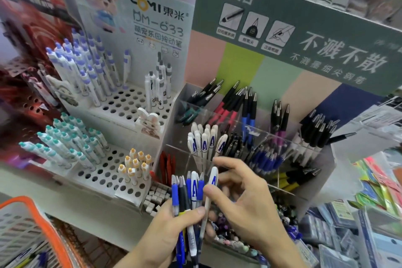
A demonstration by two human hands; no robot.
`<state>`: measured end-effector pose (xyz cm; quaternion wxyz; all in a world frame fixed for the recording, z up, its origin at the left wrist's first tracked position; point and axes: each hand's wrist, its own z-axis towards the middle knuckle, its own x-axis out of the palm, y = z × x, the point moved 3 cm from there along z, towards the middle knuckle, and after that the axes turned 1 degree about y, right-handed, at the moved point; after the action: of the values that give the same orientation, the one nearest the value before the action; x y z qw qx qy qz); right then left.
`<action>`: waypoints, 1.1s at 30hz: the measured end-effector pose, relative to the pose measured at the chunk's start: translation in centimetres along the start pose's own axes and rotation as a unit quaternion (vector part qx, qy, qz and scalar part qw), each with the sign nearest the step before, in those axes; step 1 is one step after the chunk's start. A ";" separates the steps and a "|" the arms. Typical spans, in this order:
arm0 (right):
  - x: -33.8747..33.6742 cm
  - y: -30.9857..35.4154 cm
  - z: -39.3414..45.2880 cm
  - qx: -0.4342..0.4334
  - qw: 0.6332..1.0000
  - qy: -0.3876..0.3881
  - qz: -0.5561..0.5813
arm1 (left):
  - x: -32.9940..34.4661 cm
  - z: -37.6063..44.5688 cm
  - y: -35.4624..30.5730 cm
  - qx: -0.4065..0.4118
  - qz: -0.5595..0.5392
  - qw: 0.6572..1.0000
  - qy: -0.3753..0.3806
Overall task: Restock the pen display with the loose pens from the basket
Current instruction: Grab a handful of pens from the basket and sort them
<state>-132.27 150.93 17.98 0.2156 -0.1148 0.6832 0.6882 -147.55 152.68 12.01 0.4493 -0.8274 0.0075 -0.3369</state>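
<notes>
My left hand grips a bunch of loose pens, blue, black and white ones, tips up, low in the middle of the view. My right hand pinches one white pen with a blue letter A between thumb and fingers, right beside the bunch. Just behind stands the clear acrylic pen display with compartments. One compartment holds matching white pens with the A mark. The orange-rimmed basket sits at the lower left, with a few pens inside.
A white perforated stand to the left holds purple, teal, grey and yellow-capped pens. A green header card rises behind the acrylic display. Small erasers lie in a box below. Packaged stationery crowds the lower right.
</notes>
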 end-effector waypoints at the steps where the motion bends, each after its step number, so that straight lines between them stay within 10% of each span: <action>1: -0.3 0.3 0.2 -0.007 1.000 -0.023 0.001 | 0.0 0.0 0.0 0.003 -0.009 1.000 -0.006; 11: -2.5 2.8 2.6 -0.287 0.909 -0.302 -0.027 | -0.2 1.4 -1.4 0.062 0.006 0.997 -0.042; 24: -0.2 -0.2 4.8 -0.190 0.891 -0.264 -0.318 | 0.2 1.8 -4.7 0.163 0.096 0.982 -0.017; 33: 0.3 1.6 3.4 -0.141 0.977 -0.156 -0.029 | 1.5 1.4 -6.8 0.197 0.171 0.965 -0.001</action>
<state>-132.79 154.39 19.42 0.3212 -0.0556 0.5332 0.7806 -147.60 157.28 17.40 0.6547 -0.7092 0.0819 -0.2485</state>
